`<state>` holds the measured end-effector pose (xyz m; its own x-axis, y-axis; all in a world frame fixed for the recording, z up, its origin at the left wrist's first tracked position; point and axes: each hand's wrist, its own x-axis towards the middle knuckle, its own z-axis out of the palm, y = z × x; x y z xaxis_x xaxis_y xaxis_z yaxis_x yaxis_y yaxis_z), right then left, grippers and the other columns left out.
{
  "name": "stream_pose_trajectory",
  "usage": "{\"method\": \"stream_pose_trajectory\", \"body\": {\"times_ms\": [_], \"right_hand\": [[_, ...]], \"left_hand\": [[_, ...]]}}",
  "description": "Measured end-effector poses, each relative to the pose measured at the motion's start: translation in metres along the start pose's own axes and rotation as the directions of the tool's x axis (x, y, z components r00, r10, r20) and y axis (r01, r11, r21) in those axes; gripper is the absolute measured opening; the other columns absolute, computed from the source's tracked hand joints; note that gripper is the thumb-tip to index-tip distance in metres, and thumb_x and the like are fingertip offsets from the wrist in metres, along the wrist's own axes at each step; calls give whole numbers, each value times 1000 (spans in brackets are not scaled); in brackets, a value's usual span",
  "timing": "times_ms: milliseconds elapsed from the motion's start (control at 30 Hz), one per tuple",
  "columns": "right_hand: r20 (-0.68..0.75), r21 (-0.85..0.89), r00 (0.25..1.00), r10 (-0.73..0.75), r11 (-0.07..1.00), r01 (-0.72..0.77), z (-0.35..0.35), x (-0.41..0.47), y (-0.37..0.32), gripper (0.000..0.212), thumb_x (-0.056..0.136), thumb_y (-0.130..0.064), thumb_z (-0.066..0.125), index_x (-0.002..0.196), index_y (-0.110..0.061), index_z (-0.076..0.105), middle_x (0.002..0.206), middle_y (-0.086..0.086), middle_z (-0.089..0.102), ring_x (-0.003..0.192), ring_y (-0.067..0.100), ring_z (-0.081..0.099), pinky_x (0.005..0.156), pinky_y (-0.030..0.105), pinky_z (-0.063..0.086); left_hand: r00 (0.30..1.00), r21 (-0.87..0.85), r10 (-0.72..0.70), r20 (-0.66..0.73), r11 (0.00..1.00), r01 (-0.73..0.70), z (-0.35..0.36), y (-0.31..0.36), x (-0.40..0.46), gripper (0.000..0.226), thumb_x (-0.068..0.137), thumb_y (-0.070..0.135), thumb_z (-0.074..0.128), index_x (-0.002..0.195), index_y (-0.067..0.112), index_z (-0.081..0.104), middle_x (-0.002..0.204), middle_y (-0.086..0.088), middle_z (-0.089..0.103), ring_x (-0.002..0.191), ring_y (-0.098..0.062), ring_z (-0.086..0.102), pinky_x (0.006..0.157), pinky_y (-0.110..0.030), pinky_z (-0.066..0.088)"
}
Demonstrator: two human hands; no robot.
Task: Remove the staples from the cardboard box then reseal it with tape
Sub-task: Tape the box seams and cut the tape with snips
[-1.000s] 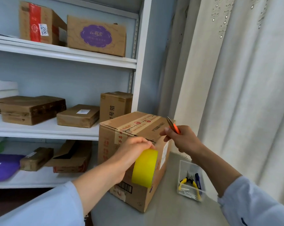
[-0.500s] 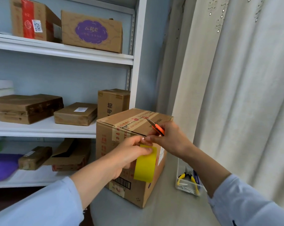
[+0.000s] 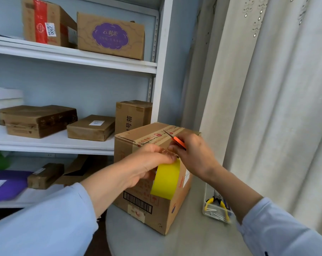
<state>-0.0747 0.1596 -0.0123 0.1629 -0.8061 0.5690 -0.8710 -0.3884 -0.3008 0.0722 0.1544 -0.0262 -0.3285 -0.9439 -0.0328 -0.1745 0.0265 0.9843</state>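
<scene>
hands 2 [image 3: 145, 163] [image 3: 195, 156] | tape roll 1 [image 3: 165, 179] | scissors 1 [image 3: 176, 141] | cardboard box under hands 1 [image 3: 156, 209] | shelf boxes 7 [image 3: 110, 36] | pliers 1 [image 3: 212, 201] | clear tray 1 [image 3: 210, 216]

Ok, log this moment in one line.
left hand: holds tape roll | right hand: holds scissors | box: on table

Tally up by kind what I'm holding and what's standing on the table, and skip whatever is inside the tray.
Cardboard box: 1
Roll of yellow tape, held by the left hand: 1
Orange-handled cutting tool, held by the right hand: 1
Clear tray: 1
Total: 4
</scene>
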Motion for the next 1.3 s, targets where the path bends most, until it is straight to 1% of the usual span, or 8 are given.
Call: {"method": "stream_pose_trajectory", "body": {"times_ms": [167,333,500,633,800,900,1000,1300], "right_hand": [[-5,84,999,-49,995,49,-8,1,-13,8,91,-30,61,87,-24,58,99,-2,67,89,14,61,77,33,54],[30,196,997,72,978,-77,-15,9,-6,11,89,-24,64,79,-22,61,80,-4,64,76,11,60,70,30,49],[74,238,993,91,966,-107,-17,10,-2,11,90,-23,64,81,-16,65,86,3,68,80,18,62,75,35,53],[98,75,995,24,997,-32,-7,6,-2,6,90,-25,63,84,-23,62,96,0,67,89,16,62,81,42,54],[118,100,991,68,992,-80,-7,10,1,15,88,-23,66,75,-29,60,94,0,68,89,17,63,81,41,54],[172,247,973,154,949,-194,-19,20,6,7,86,-18,69,87,-12,71,86,1,71,77,8,65,66,22,53],[247,347,944,219,889,-298,-22,24,10,13,87,-12,68,93,-1,71,63,-7,58,43,-8,51,40,7,35],[373,317,875,309,844,-433,-14,37,19,17,86,-14,69,93,1,66,57,-2,47,39,5,34,35,14,28]], "left_hand": [[994,-20,-95,49,995,96,-9,-7,-2,30,83,25,70,110,14,63,98,-7,71,86,-19,67,63,-30,54],[999,-63,11,30,998,-9,-2,-14,-3,22,81,37,71,101,30,66,106,5,68,105,-15,59,96,-40,45],[1000,-141,5,-2,990,-6,1,-16,1,2,84,23,70,85,24,70,96,-1,71,99,-21,63,86,-36,48],[997,-71,-83,-2,994,83,2,-22,5,5,82,18,71,78,22,70,87,-2,70,92,-22,63,83,-36,47],[992,37,-108,70,994,106,-7,-19,5,4,83,25,70,83,21,69,85,1,70,80,-14,63,63,-25,46],[996,14,-46,79,999,45,-10,-13,9,13,83,33,70,74,23,74,87,1,72,85,-16,63,76,-29,48],[997,-50,-41,69,998,45,-13,-5,14,20,86,24,66,70,15,74,78,-8,71,72,-20,63,74,-29,51],[978,-36,-193,80,980,196,-15,4,28,24,88,21,64,67,12,72,68,-6,68,63,-20,61,67,-27,50]]}}
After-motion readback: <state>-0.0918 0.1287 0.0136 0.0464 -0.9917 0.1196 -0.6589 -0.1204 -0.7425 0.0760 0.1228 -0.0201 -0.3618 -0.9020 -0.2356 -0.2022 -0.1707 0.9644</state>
